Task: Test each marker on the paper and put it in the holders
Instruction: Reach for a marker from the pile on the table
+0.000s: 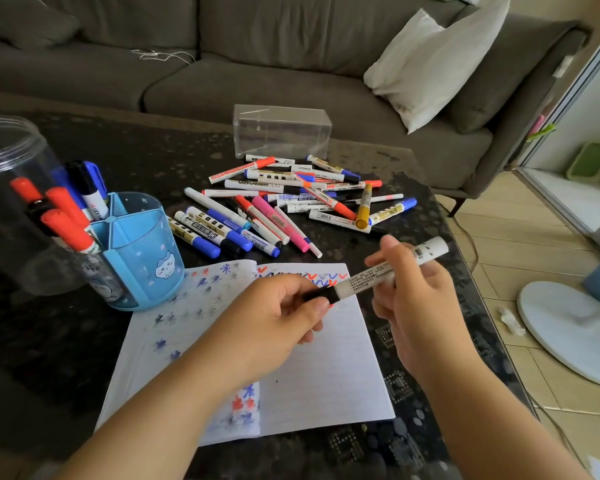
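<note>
- While both hands hold one marker (388, 271) over the notebook (326, 368), the step in hand looks like uncapping before a test stroke.
- Left hand (284, 313) pinches the black cap end w/ thumb + fingers curled round it; right hand (416, 292) grips the white barrel, fingers wrapped.
- Marker is off the paper, tilted, black end low-left, white end up-right, above the right page.
- Next move prob. needs a straight pull apart along the barrel, then tip down to the page; right page is mostly bare below its top row of check marks, so plenty of room there.
- Left page already crowded w/ blue/red stars.
- Untested pile (291, 202) lies beyond the notebook's far edge, nearest ones just beside it; a wide stroke near the top could nudge them.
- Blue holder (146, 251) touches or overlaps the notebook's left corner; clear jar (18, 209) w/ red + blue markers leans just left of it. Drop-off means reaching left across the pages.
- Table (478, 341) edge runs close along the right of the notebook; little room that side, floor below.
- Clear box (281, 133) sits at the far edge, well apart from the hands.
</note>
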Demonstrator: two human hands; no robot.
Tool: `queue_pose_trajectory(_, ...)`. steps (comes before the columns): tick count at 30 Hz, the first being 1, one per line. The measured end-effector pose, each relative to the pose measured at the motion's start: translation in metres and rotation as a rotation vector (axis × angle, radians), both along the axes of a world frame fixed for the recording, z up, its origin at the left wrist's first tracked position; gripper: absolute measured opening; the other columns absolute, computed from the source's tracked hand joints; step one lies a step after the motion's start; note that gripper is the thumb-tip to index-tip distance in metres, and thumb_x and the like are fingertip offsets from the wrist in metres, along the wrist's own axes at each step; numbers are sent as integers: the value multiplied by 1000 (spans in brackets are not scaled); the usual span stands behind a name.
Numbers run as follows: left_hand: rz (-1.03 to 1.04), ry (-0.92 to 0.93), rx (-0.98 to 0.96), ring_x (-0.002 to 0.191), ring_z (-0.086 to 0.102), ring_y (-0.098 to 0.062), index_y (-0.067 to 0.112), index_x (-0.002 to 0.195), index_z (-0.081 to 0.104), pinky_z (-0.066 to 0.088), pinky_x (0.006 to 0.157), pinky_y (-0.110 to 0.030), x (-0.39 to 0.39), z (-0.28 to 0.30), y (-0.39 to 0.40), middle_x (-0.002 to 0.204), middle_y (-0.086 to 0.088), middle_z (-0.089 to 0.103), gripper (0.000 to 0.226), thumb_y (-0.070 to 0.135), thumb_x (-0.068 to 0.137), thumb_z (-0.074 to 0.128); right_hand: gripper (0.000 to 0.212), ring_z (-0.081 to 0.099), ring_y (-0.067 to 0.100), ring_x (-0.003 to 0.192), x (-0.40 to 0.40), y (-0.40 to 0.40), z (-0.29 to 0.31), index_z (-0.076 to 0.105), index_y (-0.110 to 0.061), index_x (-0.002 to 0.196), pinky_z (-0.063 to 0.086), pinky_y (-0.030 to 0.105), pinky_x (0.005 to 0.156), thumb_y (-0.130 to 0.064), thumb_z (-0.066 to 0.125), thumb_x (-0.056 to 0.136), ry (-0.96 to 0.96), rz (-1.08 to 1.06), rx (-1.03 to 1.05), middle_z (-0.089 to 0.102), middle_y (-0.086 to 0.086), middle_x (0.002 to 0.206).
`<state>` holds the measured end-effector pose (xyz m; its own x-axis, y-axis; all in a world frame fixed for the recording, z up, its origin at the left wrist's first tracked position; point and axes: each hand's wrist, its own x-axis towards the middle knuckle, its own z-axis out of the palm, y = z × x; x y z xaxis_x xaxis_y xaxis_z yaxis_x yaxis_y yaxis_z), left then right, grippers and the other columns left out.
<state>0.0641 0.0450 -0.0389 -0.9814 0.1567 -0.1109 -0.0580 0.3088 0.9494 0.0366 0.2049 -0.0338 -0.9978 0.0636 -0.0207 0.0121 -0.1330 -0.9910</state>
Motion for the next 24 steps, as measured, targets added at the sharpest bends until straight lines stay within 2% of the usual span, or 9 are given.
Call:
queue_pose_trajectory(3, -5, 59, -18, 64, 60, 3, 30, 96, 65, 44, 58, -5, 1, 0, 0, 72, 10, 68, 12, 24, 91, 56, 32, 18, 11, 45, 2, -1, 2, 42, -15, 63, 14, 33, 51, -18, 51, 94, 1, -39, -90, 26, -2, 50)
queue_pose_trajectory(7, 2, 132, -57, 66, 58, 6, 34, 93, 65, 45, 63, -10, 4, -10, 0, 66, 18, 64, 11, 26, 89, 58, 46, 19, 10, 44, 5, -10, -2, 40, -24, 53, 18, 27, 47, -9, 45, 95, 35, -43, -158, 24, -1, 51)
queue_pose_trajectory(10, 5, 137, 1, 64, 56, 4, 32, 93, 65, 42, 65, -14, 7, -14, 2, 63, 21, 61, 11, 25, 89, 58, 39, 24, 7, 44, 8, -13, 1, 37, -20, 59, 24, 23, 45, -10, 46, 95, 43, -62, -124, 28, -3, 52)
queue_pose_trajectory(15, 45, 185, -23, 70, 57, 3, 35, 95, 60, 47, 67, -11, 6, -12, 5, 69, 22, 60, 11, 27, 91, 54, 33, 24, 8, 43, 15, -12, 8, 40, -18, 64, 25, 25, 46, -20, 49, 96, 24, -82, -120, 30, -6, 45)
queue_pose_trajectory(18, 83, 171, -94, 80, 60, 2, 41, 94, 57, 49, 75, -15, 4, -13, 0, 79, 19, 63, 13, 29, 92, 54, 29, 33, 6, 43, 19, -12, 9, 51, -12, 70, 31, 24, 48, -29, 51, 94, -17, -42, 40, 39, -7, 45)
queue_pose_trajectory(20, 145, 209, -174, 85, 58, 2, 43, 94, 54, 44, 73, -10, 3, -12, -4, 84, 20, 62, 15, 28, 92, 55, 31, 42, 7, 47, 19, -13, 11, 59, -9, 76, 38, 26, 52, -35, 52, 91, -22, -3, 176, 50, -4, 48)
queue_pose_trajectory(22, 231, 233, -247, 91, 55, 4, 44, 105, 50, 40, 71, -6, 5, -9, -11, 94, 23, 58, 20, 30, 92, 55, 33, 49, 12, 51, 20, -15, 16, 64, -10, 75, 43, 32, 56, -35, 52, 91, -7, 45, 299, 59, 2, 53)
queue_pose_trajectory(24, 304, 254, -336, 97, 51, 2, 39, 120, 46, 38, 74, -9, 6, -1, -24, 104, 21, 53, 31, 33, 91, 55, 29, 55, 15, 54, 24, -21, 22, 65, -14, 76, 49, 38, 61, -34, 50, 92, 19, 63, 382, 64, 5, 58)
